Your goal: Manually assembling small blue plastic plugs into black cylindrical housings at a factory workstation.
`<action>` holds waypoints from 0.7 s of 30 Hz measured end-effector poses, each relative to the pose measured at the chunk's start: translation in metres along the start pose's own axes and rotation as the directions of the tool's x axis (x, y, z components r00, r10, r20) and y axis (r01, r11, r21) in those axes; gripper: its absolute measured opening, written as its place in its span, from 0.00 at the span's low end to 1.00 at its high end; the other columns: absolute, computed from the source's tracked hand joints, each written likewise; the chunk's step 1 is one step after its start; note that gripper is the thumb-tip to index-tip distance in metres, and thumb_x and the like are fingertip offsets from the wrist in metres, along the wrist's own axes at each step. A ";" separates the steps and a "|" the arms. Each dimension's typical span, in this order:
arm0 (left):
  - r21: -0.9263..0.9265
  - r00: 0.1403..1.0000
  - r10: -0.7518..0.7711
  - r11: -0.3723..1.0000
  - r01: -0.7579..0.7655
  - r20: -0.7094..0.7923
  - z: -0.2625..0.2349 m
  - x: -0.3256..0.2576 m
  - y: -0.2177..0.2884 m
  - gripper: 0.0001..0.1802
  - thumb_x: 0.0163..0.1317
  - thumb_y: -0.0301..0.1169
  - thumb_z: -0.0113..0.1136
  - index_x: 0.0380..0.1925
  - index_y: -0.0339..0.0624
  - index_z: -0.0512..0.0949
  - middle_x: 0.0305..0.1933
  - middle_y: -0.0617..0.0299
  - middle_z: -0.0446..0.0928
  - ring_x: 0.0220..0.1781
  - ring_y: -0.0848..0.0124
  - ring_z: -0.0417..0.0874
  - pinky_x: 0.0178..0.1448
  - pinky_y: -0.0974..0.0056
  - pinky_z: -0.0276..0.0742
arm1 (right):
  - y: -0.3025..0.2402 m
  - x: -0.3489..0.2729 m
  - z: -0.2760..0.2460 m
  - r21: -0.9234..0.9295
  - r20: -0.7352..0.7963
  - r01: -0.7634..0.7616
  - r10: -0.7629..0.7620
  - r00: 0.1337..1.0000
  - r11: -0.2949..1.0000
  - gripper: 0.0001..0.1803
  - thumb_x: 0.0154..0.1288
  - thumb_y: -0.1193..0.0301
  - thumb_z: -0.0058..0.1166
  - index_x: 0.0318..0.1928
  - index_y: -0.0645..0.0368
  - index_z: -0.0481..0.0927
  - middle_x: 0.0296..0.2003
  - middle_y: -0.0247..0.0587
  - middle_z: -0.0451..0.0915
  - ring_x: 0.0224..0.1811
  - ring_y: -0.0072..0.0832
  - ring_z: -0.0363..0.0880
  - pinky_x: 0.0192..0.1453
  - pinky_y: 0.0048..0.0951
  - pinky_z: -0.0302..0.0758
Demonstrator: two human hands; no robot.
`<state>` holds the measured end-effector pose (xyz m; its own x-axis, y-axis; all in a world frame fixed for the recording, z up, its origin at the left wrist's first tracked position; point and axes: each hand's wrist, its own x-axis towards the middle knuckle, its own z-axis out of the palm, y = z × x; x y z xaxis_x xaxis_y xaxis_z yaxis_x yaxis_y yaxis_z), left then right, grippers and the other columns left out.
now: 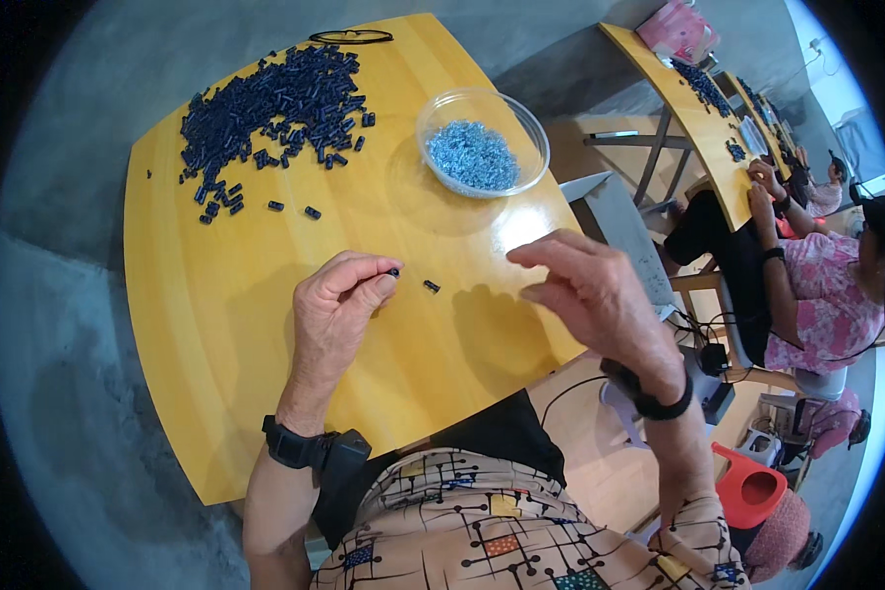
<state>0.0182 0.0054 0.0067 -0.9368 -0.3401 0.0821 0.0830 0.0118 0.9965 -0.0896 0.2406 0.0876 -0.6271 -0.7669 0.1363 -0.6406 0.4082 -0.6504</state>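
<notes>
My left hand (339, 300) is over the middle of the yellow table, thumb and forefinger pinched on a small black plastic piece (393, 272). Just right of those fingertips lies a similar loose black piece (431, 286). My right hand (595, 295) hovers above the table's right side, thumb and forefinger apart with nothing visible between them. Beyond it stands a clear round plastic bowl (534, 162) containing many tiny shiny bluish-silver bits (472, 155), too small to name. A large heap of black plastic pieces (275, 103) covers the far left, with a few strays nearer me.
Black-framed glasses (352, 36) rest at the table's (226, 374) far edge. A grey box-like thing (619, 231) stands beyond the right edge. Farther right, people sit at another table (678, 113) with more dark pieces, near a red plastic chair (750, 489).
</notes>
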 end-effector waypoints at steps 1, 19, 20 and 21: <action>0.014 0.999 -0.033 0.999 0.033 -0.022 0.000 0.001 -0.001 0.06 0.57 0.19 0.60 0.35 0.33 0.81 0.32 0.64 0.78 0.29 0.79 0.76 0.32 0.75 0.73 | 0.000 0.005 -0.008 -0.062 -0.011 0.025 -0.025 1.000 0.998 0.14 0.52 0.77 0.61 0.41 0.62 0.78 0.34 0.47 0.79 0.31 0.41 0.81 0.34 0.35 0.77; 0.160 0.999 0.031 0.987 -0.028 -0.013 0.002 0.006 0.001 0.05 0.60 0.21 0.58 0.35 0.31 0.80 0.29 0.63 0.76 0.26 0.78 0.75 0.30 0.74 0.71 | 0.064 0.128 -0.001 -0.629 0.166 0.260 -0.199 0.966 0.733 0.05 0.48 0.79 0.54 0.28 0.60 0.81 0.27 0.49 0.80 0.30 0.44 0.81 0.34 0.40 0.78; 0.160 1.000 0.013 0.987 -0.011 -0.014 0.003 0.007 -0.001 0.05 0.60 0.21 0.58 0.35 0.31 0.80 0.29 0.63 0.76 0.26 0.78 0.75 0.30 0.74 0.71 | 0.067 0.131 0.003 -0.653 0.178 0.253 -0.180 0.967 0.714 0.06 0.49 0.79 0.54 0.28 0.60 0.82 0.27 0.49 0.80 0.31 0.44 0.81 0.35 0.40 0.78; 0.139 0.999 0.029 0.990 -0.026 -0.019 0.004 0.008 -0.002 0.05 0.59 0.20 0.59 0.35 0.32 0.80 0.28 0.63 0.76 0.25 0.78 0.75 0.29 0.74 0.71 | 0.069 0.134 0.005 -0.678 0.189 0.247 -0.161 0.969 0.692 0.06 0.50 0.79 0.53 0.29 0.60 0.82 0.28 0.49 0.81 0.32 0.43 0.82 0.36 0.40 0.78</action>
<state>0.0088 0.0060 0.0051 -0.9275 -0.3572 0.1105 0.0593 0.1511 0.9867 -0.2157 0.1639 0.0571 -0.4210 -0.9020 0.0957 -0.8988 0.4290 0.0903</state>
